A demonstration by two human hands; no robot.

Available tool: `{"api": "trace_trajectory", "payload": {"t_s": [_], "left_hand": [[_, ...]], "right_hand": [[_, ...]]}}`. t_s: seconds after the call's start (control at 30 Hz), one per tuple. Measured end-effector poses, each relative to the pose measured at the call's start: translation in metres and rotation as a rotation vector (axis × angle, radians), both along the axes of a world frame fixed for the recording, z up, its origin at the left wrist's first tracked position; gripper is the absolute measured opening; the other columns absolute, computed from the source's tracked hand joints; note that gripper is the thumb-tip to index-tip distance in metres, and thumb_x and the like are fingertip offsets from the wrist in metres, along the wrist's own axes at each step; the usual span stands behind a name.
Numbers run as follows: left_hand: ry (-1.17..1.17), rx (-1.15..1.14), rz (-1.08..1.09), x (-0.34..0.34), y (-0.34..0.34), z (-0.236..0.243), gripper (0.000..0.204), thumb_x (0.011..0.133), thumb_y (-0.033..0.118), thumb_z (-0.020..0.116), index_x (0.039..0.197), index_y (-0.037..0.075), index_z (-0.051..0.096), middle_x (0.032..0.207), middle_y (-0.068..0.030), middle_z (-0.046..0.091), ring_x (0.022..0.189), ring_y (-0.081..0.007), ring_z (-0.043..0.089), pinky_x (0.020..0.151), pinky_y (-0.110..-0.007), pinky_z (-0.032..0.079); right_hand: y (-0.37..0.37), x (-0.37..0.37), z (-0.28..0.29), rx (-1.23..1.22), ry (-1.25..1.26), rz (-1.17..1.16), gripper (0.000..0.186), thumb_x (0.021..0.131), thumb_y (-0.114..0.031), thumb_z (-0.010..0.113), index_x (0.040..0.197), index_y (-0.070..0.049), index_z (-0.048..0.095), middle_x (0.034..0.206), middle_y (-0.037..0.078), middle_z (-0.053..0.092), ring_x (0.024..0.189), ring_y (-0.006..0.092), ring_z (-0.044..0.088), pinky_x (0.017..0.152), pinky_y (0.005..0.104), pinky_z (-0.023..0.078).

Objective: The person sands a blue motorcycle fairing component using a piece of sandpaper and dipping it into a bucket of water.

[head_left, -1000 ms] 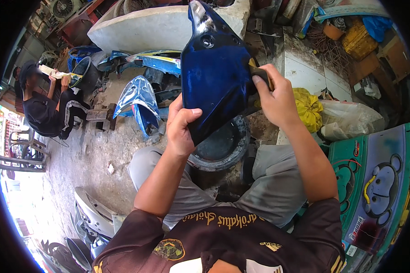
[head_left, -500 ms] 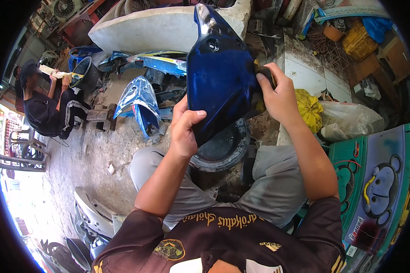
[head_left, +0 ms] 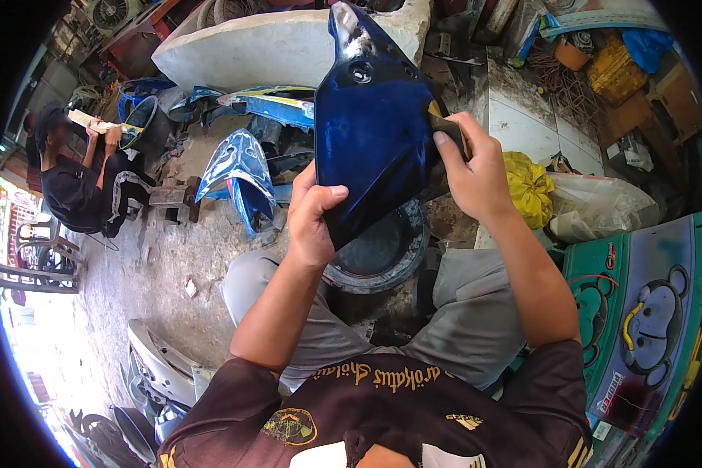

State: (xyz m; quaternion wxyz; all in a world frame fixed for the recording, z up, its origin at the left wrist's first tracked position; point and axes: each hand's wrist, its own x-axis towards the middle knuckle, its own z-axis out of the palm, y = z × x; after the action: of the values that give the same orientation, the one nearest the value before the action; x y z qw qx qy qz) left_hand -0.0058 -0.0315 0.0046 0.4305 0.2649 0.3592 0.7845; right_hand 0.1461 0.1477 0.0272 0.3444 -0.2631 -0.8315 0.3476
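Observation:
A dark blue motorbike body panel [head_left: 370,132] with a pale scuffed top tip and two holes is held up at the centre, slanting. My left hand [head_left: 312,214] grips its lower left edge, thumb on the painted face. My right hand [head_left: 472,168] pinches a piece of yellow-brown and dark sandpaper [head_left: 443,113] at the panel's right edge, thumb pressing near the face. Below the panel, between my knees, lies a dark round tub [head_left: 374,257].
Blue-and-white fairing pieces [head_left: 234,168] lie ahead-left. A co-worker [head_left: 74,187] sits at left holding a pale part. A concrete trough [head_left: 234,43] spans the back. A yellow bag [head_left: 526,187] and green cartoon-printed panels [head_left: 600,327] are right; silver body parts [head_left: 152,355] lie lower left.
The panel and both hands shifted slightly right, then back left and a little upward in the latest frame. The grips look the same.

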Motion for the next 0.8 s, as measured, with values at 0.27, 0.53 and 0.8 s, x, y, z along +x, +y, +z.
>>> {"api": "trace_trajectory", "payload": {"t_s": [0.27,0.53,0.8], "left_hand": [[0.019,-0.001,0.025,0.003,0.002,-0.002,0.062,0.078,0.019,0.053,0.133,-0.009,0.058,0.123,-0.0182,0.069,0.111,-0.0247,0.067,0.104,-0.034,0.048],[0.014,-0.039,0.049,0.006,0.003,-0.004,0.061,0.079,0.019,0.053,0.133,-0.009,0.057,0.124,-0.0180,0.069,0.111,-0.0247,0.067,0.104,-0.034,0.048],[0.022,0.000,-0.001,0.002,0.001,-0.002,0.062,0.078,0.018,0.053,0.134,-0.009,0.057,0.125,-0.0184,0.068,0.113,-0.0253,0.066,0.105,-0.035,0.048]], "right_hand": [[0.006,-0.001,-0.010,0.014,0.097,-0.016,0.019,0.097,-0.014,0.066,0.109,0.000,0.062,0.080,0.019,0.065,0.070,0.0247,0.060,0.071,0.0362,0.049],[0.012,-0.004,-0.008,-0.021,0.169,0.019,0.017,0.097,-0.013,0.066,0.108,0.001,0.063,0.079,0.018,0.064,0.068,0.0256,0.059,0.069,0.0356,0.049],[0.007,0.000,-0.007,0.025,0.130,0.020,0.018,0.097,-0.013,0.066,0.108,0.001,0.064,0.082,0.018,0.067,0.072,0.0247,0.064,0.071,0.0351,0.049]]}}
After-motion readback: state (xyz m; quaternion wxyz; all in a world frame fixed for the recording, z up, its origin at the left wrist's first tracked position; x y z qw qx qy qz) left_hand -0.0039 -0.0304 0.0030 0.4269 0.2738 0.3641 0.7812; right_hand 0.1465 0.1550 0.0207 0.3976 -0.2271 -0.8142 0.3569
